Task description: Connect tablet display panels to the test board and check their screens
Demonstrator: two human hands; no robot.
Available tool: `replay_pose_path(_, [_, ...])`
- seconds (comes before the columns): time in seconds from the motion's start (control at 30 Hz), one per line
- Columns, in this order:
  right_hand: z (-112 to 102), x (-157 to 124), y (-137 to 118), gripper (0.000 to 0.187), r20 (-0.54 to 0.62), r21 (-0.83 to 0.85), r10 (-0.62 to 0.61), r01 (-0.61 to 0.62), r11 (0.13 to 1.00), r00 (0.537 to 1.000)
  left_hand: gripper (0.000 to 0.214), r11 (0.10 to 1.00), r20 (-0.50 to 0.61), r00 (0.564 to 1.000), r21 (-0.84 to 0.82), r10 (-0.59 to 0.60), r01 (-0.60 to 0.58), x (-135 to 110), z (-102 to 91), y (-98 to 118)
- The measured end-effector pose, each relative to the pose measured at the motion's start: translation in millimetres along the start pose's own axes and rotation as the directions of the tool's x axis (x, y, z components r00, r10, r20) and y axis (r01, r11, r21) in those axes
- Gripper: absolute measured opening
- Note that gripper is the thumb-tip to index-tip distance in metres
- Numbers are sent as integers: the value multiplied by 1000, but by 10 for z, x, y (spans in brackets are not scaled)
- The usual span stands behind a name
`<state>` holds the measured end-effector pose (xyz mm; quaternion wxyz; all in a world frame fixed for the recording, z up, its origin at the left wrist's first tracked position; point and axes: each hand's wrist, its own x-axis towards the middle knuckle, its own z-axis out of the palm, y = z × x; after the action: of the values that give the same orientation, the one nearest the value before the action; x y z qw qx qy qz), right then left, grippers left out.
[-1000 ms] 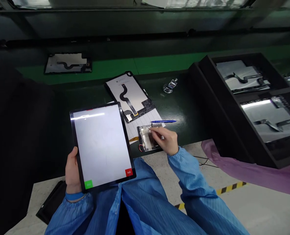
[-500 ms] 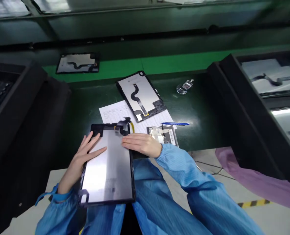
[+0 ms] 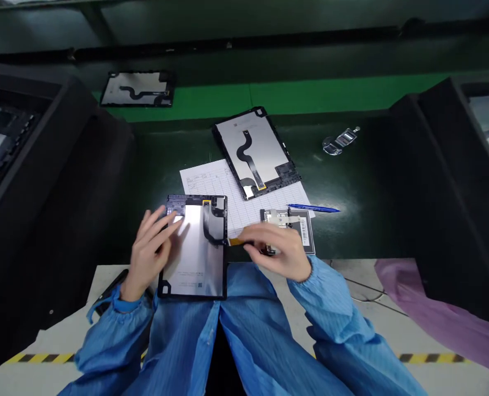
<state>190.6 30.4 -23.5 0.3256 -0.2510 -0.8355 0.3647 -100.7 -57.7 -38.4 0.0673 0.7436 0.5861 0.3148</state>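
A tablet screen panel [image 3: 192, 275] lies silver back up, its lower part over the table's front edge above my lap. My left hand [image 3: 150, 250] rests at its upper left side, fingers apart, fingertips on the panel. A black ribbon cable [image 3: 207, 224] runs down from the panel's top, then bends over the right edge. My right hand [image 3: 279, 250] pinches its orange end, just right of the panel. Partly behind that hand lies a small module [image 3: 307, 231] with a circuit board and a white label.
Another screen panel [image 3: 231, 132] lies tilted on a printed sheet [image 3: 205, 179], near a blue pen [image 3: 316, 208]. A shiny metal piece [image 3: 340, 142] is farther right. A third panel [image 3: 143, 91] sits on the green strip. Black holders [image 3: 426, 143] flank me; pinkish-purple fabric [image 3: 401, 275] hangs at right.
My right hand has moved right, off the panel, drawing the ribbon cable from a bunch near the top across the right edge. The camera view has shifted too. My left hand stays on the panel.
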Motion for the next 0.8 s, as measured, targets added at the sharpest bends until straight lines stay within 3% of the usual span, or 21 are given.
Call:
replay_pose_path(0.03, [-10, 6, 18, 29, -31, 1, 72, -72, 997, 997, 46, 995, -40, 999, -101, -28, 24, 63, 56, 134])
replay_pose_path(0.1, [1, 29, 77, 39, 22, 29, 153, -153, 988, 988, 38, 968, -12, 1000, -248, -28, 24, 180, 187, 384])
replay_pose_path(0.23, [66, 58, 173, 12, 163, 152, 142, -167, 974, 976, 18, 910, 93, 995, -410, -21, 58, 301, 406, 639])
replay_pose_path(0.37, [97, 67, 152, 13, 185, 257, 112, -158, 953, 976, 12, 853, 126, 985, -495, -119, 167, 308, 480, 654])
replay_pose_path(0.57, [147, 147, 80, 20, 223, 256, 145, -201, 946, 964, 16, 807, 242, 965, -547, -103, 223, 323, 472, 648])
replay_pose_path(0.8, [181, 207, 66, 16, 253, 247, 134, -198, 948, 958, 18, 826, 210, 970, -519, -124, 218, 315, 470, 625])
